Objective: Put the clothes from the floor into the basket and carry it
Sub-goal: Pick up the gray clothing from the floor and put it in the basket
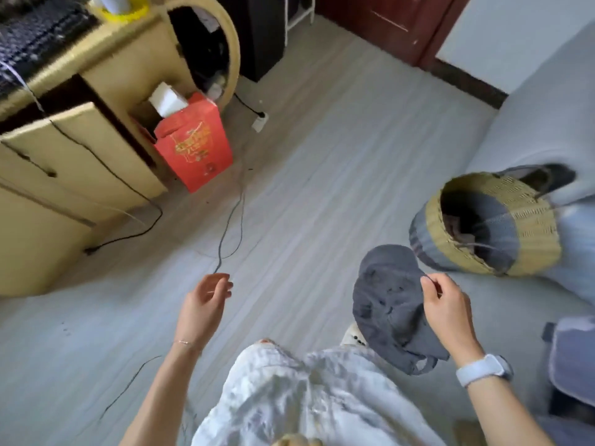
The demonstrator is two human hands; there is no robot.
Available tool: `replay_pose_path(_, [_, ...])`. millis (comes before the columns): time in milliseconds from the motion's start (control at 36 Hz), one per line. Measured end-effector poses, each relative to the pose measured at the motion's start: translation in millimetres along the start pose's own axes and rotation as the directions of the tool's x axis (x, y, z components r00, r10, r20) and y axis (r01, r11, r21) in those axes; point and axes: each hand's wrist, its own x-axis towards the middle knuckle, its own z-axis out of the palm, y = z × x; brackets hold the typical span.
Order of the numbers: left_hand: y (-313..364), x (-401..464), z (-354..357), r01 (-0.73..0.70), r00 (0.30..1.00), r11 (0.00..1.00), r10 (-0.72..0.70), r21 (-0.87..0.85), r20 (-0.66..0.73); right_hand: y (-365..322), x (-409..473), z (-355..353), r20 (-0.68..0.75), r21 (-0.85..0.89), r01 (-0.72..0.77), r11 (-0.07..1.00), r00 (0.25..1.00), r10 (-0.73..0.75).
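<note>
Cap (391,304) held up just in front of the basket (534,233)

The dark grey cap is pinched by the right hand (446,304), off the floor (306,194). The left hand (203,304) is kept loose and empty, further from the basket. Dark clothes are seen inside the tipped basket.

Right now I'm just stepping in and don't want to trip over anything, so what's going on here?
A person is tidying clothes into a basket. Their right hand holds a dark grey cap above the floor, near the woven basket, which sits to the right against a pale sofa with dark clothing already inside. The left hand is open and empty. Loose cables trail across the floor beside a red gift bag.
</note>
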Motion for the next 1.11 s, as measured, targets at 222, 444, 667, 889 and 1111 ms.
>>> replay_pose_path(222, [83,13,171,-0.153,0.965,0.980,0.119,0.130,0.234,132,18,-85,-0.218,0.109,-0.234,0.966,0.943,0.253])
replay_pose_path(444, [168,-30,369,-0.231,0.870,0.969,0.166,0.086,0.464,237,49,-159,-0.349,0.172,-0.350,0.921,0.852,0.389])
replay_pose_path(667, [222,-23,472,-0.337,0.784,0.919,0.152,0.206,0.602,283,104,-190,-0.375,0.261,-0.444,0.857,0.772,0.514])
replay_pose_path(889, [270,55,554,-0.310,0.802,0.896,0.067,0.318,0.593,299,217,-215,-0.312,0.447,-0.516,0.731,0.676,0.668])
replay_pose_path(1111, [324,135,654,-0.365,0.796,0.810,0.016,0.460,0.605,320,349,-210,-0.060,0.713,-0.601,0.363,0.463,0.884])
